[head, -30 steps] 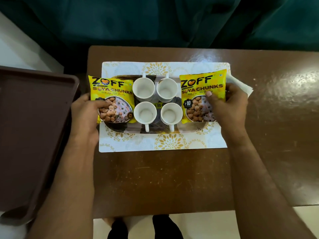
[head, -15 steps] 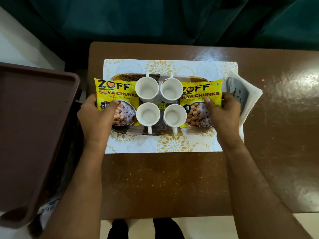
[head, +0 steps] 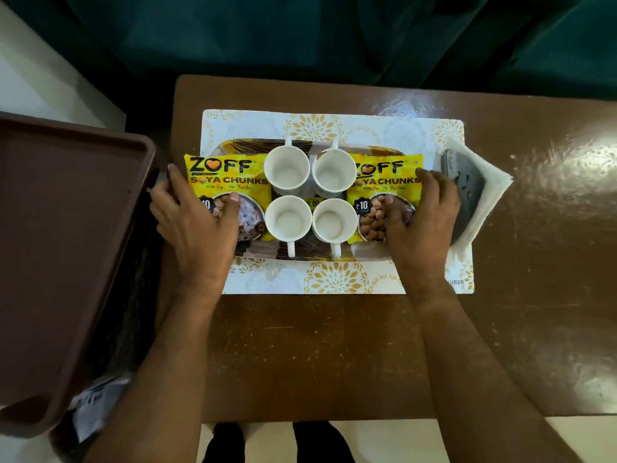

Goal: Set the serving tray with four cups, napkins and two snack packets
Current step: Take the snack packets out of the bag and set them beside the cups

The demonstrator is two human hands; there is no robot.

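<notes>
Both hands [head: 197, 225] [head: 424, 222] gripping tray [head: 320, 257] ends

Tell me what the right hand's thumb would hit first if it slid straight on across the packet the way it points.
The right hand has its thumb pointing left across the right snack packet. Sliding on, it would likely meet the near-right cup first, though relative heights are unclear from above.

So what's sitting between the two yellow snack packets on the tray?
In the head view, four white cups in a two-by-two block sit between the left packet and the right packet, each packet held by a hand.
</notes>
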